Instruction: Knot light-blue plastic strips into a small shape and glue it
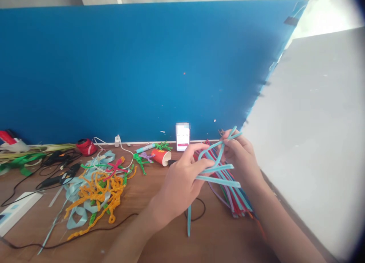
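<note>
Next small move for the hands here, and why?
Probably a small twist by the right hand where the thin light-blue fuzzy stems cross: it pinches them near that crossing, two tips stick out beyond, and the left hand steadies the other side of the open loop.

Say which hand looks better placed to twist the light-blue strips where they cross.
Probably the right hand: its fingers pinch the light-blue strips at their crossing, close to two tips, while the left hand grips them farther from that crossing.
</note>
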A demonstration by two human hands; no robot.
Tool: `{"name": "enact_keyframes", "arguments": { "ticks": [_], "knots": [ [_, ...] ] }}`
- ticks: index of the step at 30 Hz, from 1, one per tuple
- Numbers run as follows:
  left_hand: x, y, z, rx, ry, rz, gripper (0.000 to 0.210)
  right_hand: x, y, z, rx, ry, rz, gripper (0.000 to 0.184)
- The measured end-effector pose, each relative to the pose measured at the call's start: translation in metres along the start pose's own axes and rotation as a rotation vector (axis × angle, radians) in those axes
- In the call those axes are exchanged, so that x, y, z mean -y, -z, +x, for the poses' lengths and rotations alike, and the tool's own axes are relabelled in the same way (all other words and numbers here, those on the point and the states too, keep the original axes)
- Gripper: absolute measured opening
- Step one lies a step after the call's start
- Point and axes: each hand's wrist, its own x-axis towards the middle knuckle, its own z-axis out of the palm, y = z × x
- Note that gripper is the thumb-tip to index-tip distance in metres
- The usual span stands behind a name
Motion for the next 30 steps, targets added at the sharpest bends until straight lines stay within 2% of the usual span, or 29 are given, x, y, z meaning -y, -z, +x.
{"name": "enact_keyframes", "arguments": {
  "ticks": [3, 7, 10, 16, 23, 30],
  "knots": [
    [-0.002, -0.003, -0.002, 0.044, -0.032, -0.003, 0.023, 0.003, 0.002, 0.002, 0.024, -0.016, 0.008, 0.005],
    [-0.001, -0.007, 0.000, 0.022, 0.022, -0.051, 0.021, 0.005, 0.005, 0.003, 0.033, 0.009, -0.001, 0.005],
    [0.000, -0.009, 0.002, 0.075, 0.035, -0.059, 0.022, 0.004, 0.005, 0.003, 0.009, 0.015, -0.021, 0.005],
    [0.005, -0.015, 0.002, 0.159, 0.056, 0.079, 0.024, -0.002, 0.004, 0.003, 0.012, 0.010, -0.082, 0.005],
    [0.006, -0.016, 0.002, 0.197, 0.044, 0.174, 0.029, -0.003, 0.005, 0.004, 0.012, 0.018, -0.125, 0.005],
    [0.003, -0.011, 0.003, 0.208, 0.060, 0.034, 0.024, -0.005, 0.006, 0.007, 0.006, 0.009, -0.149, 0.005]
  ]
}}
